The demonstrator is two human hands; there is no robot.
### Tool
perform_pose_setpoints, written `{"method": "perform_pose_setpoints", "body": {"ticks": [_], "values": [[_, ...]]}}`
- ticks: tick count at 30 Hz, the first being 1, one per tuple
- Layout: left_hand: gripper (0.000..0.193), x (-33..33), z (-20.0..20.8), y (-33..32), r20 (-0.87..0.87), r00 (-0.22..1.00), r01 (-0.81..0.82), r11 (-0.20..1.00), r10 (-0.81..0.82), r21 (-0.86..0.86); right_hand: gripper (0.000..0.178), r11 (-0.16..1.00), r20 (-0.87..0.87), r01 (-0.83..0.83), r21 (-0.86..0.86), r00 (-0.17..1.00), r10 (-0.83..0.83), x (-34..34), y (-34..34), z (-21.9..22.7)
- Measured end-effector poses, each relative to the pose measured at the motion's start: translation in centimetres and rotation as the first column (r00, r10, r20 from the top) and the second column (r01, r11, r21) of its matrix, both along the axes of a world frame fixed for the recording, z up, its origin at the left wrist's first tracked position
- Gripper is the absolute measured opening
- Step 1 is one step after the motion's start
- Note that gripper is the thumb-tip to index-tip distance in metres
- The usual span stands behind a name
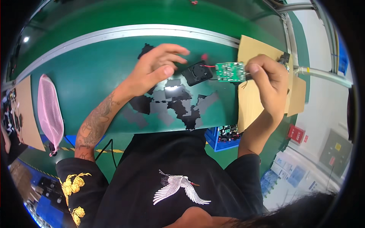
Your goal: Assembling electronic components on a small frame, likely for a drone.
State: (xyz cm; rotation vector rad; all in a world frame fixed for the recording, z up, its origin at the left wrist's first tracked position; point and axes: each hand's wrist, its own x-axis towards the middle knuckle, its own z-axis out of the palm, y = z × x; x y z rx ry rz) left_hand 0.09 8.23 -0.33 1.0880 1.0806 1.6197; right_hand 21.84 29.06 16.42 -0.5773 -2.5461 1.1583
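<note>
My right hand (270,81) pinches the right edge of a green circuit board (230,72) between thumb and fingers, over the right end of the green table (87,76). A red wire (208,66) runs from the board's left edge to a black, squarish plastic housing (197,73) with a round part in its middle. My left hand (159,64) hovers left of that housing, fingers apart and nothing in them. Below both hands lie several flat black and grey pieces with notched edges (178,106), some overlapping. Another dark piece (145,50) is partly covered by the left hand.
An open cardboard box (249,108) stands at the table's right end, under my right hand. A blue bin (222,142) of small parts sits below the near edge. On the left are a pink mesh bag (49,110) and a cardboard sheet (28,114). A metal rail (152,29) borders the far side.
</note>
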Motion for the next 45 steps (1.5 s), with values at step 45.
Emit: {"method": "perform_pose_setpoints", "body": {"ticks": [45], "values": [[0.038, -2.0, -0.5, 0.1, 0.216, 0.973, -0.036, 0.974, 0.085, -0.223, 0.016, 0.979, 0.033, -0.191, 0.068, 0.981, 0.189, -2.5, -7.5, -12.2]]}}
